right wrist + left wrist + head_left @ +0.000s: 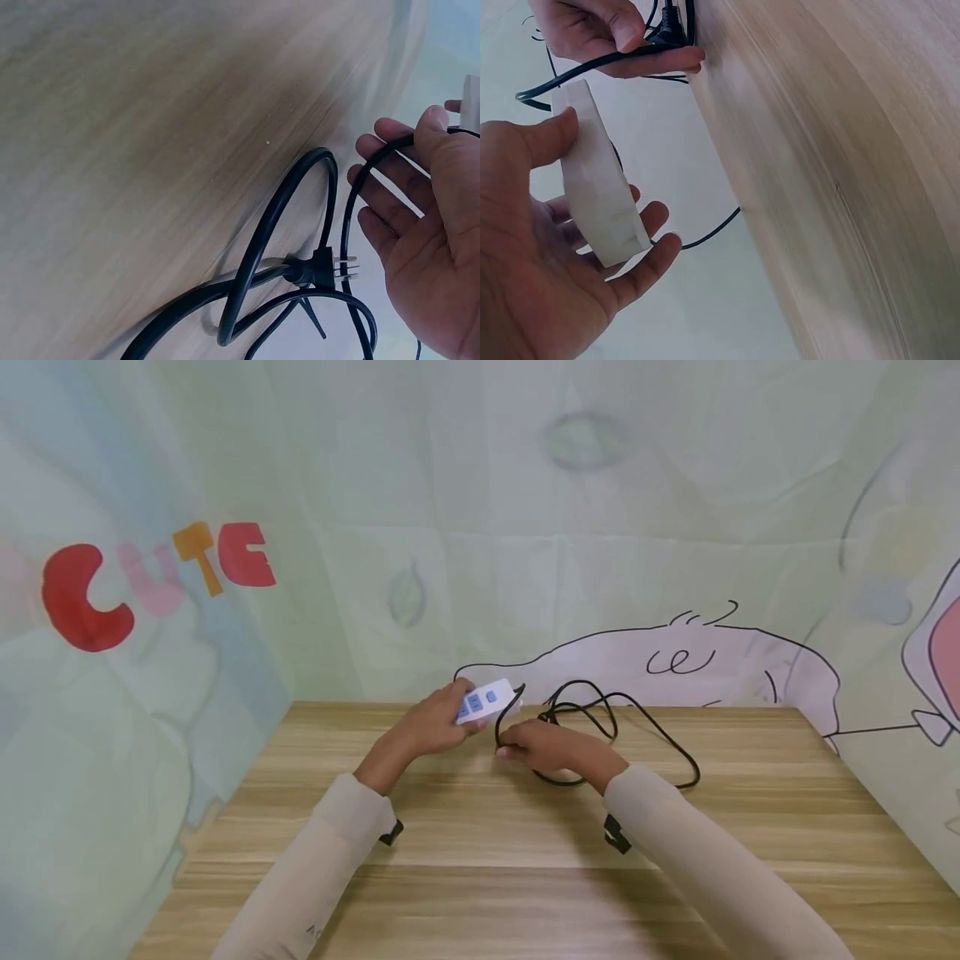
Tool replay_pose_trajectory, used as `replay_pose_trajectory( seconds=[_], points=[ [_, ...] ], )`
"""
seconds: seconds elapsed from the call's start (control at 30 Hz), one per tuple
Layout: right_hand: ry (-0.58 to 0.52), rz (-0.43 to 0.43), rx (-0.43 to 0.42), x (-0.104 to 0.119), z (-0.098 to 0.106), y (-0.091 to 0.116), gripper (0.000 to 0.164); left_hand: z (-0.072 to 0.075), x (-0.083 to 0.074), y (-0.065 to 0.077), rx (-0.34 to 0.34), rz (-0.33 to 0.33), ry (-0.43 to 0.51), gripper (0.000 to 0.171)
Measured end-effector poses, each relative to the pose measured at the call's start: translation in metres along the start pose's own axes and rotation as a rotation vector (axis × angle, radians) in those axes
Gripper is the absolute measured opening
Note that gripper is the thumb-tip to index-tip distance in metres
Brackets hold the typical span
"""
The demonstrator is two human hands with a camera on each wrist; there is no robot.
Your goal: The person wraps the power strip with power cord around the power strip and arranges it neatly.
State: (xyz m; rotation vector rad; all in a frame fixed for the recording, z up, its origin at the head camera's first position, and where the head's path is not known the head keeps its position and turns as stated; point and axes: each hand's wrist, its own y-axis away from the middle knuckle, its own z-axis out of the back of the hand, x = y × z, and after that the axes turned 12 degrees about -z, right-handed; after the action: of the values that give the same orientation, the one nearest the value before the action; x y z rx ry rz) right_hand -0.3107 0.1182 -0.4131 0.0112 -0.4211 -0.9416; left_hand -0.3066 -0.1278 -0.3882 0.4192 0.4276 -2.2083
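Note:
My left hand [431, 724] grips a white power strip [497, 695] with blue sockets and a blue switch, raised over the table's far edge. In the left wrist view its thumb presses one side of the white body [600, 180], with the fingers curled along the other. Just to the right, my right hand [551, 747] pinches the strip's black cord [355, 196] between thumb and fingers, close to where it leaves the strip. A black plug [313, 270] with metal prongs lies among the cord's loops beside the right hand.
Loops of the cord spread over the back of the wood-grain table [480, 893], right of the hands. Behind the table hangs a pale printed curtain [480, 568], with coloured letters at left and a cartoon outline at right.

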Motion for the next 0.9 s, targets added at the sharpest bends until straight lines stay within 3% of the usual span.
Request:
replay_pose_trajectory(
  seconds=[0.2,0.23,0.4,0.67,0.9],
  points=[
    [0.001,0.004,0.004,-0.003,-0.001,-0.007,0.027,0.004,-0.001,0.004,0.025,-0.011,0.034,0.061],
    [-0.002,0.031,-0.011,-0.013,-0.008,-0.014,0.030,0.004,-0.002,0.005,0.029,-0.019,0.041,0.060],
    [0.028,0.081,-0.095,-0.024,-0.014,-0.020,0.036,0.007,-0.003,0.008,0.047,-0.049,0.073,0.056],
    [0.132,-0.073,-0.079,-0.002,-0.005,-0.008,0.042,0.009,-0.005,0.009,0.067,-0.032,0.107,0.059],
    [0.210,-0.131,-0.086,0.001,-0.002,-0.007,0.062,0.005,-0.001,0.007,0.047,-0.061,0.049,0.080]
  ],
)
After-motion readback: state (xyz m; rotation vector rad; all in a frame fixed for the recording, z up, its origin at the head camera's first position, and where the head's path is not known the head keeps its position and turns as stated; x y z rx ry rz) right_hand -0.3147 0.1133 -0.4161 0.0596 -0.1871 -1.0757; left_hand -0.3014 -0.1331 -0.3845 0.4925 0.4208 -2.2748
